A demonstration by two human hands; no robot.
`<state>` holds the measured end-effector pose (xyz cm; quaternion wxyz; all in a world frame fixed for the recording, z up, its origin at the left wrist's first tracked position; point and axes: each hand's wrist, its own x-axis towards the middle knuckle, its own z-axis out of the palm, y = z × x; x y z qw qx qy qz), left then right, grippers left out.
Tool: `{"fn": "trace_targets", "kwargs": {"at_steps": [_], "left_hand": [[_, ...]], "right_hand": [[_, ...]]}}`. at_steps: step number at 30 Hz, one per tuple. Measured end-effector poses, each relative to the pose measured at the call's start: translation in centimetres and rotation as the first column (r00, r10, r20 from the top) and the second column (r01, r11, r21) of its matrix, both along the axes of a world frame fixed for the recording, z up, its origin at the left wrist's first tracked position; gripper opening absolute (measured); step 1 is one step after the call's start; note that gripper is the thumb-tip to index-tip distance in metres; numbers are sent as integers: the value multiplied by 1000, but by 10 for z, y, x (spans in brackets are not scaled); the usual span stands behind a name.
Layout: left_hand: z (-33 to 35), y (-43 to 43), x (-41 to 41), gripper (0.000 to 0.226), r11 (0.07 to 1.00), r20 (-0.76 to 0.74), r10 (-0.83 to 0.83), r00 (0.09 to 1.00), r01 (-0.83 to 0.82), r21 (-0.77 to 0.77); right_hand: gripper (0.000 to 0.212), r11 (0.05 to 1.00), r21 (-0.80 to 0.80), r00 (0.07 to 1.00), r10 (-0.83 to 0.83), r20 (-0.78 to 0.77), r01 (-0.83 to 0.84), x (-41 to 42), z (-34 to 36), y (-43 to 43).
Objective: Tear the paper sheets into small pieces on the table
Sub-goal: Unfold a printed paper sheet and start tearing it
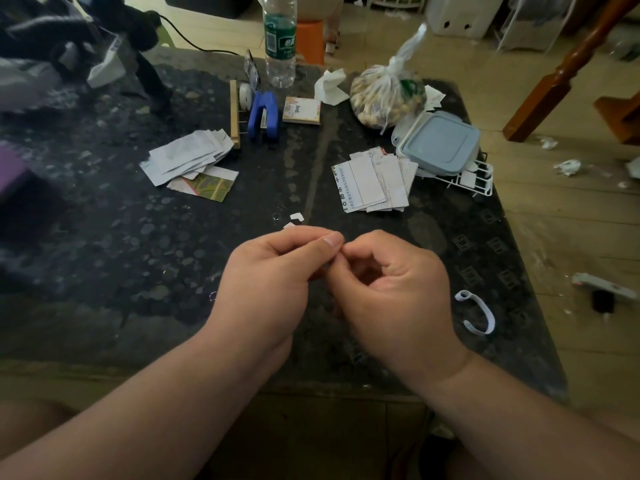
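While pinched tip to tip: left hand point(266, 271), right hand point(391, 285), fingers curled; anything held too small to tell.
Torn scraps point(297, 216): table point(104, 237) centre, just beyond left hand.

Your printed sheets point(375, 181) lie in a flat, fanned stack right of the bench point(138, 237) centre. Left of it, loose white slips point(188, 155) overlap a green-yellow sheet point(207, 187). Two tiny scraps point(296, 216) lie between. A sliver point(333, 264) pinched between your fingers point(330, 241) barely shows.
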<state>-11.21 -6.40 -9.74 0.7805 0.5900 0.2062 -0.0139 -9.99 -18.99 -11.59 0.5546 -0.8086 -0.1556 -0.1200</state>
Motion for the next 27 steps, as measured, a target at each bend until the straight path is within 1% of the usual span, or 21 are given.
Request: {"fn": "trace_targets", "kwargs": {"at_steps": [2,4,6,8,9,11,14,16,18,19,21,22,23,24,27], "left_hand": [[2,-1,1,9,999,-20,21,1000,-21,-42],[6,-2,4,9,996,-43,48,998,-51,-74],[8,-2,11,9,990,-104,76,992,-87,-114],[8,1,23,8,980,-198,73,978,-107,-170],[7,5,30,9,975,-229,77,970,-122,-188],[5,19,43,12,972,-212,113,971,-152,-179],[6,39,44,14,978,-116,169,979,-181,-103],[8,45,32,12,989,-67,125,990,-129,-70],[9,41,17,8,999,-42,24,999,-26,-48],[8,37,12,10,999,-47,-28,999,26,-35],[5,31,4,15,995,-73,-99,992,98,-18],[4,30,2,20,994,-84,-112,990,112,-8],[3,29,2,24,993,-90,-115,989,116,3],[2,29,2,26,993,-92,-117,989,119,14],[2,27,4,26,989,-79,-139,987,142,41]], "right_hand": [[22,993,-117,988,9,153,9,5,-1,-1],[26,973,-230,961,39,275,26,11,0,0],[25,940,-342,925,123,358,7,12,3,4],[22,890,-455,895,226,385,-29,6,5,9],[21,874,-484,896,247,369,-41,3,5,10],[18,865,-496,931,241,273,-79,6,4,1],[9,881,-470,992,104,66,-61,23,4,-28],[6,869,-493,994,-5,-105,-47,34,4,-47],[8,824,-564,971,-98,-217,-43,38,0,-58],[21,779,-624,954,-138,-266,-61,38,-2,-60],[75,672,-726,899,-215,-381,-147,37,-5,-60],[95,632,-754,877,-245,-414,-179,35,-6,-59],[102,614,-769,879,-251,-405,-179,34,-7,-58],[100,608,-778,893,-247,-375,-159,34,-7,-57],[88,596,-801,947,-221,-235,-60,41,-7,-57]]}}
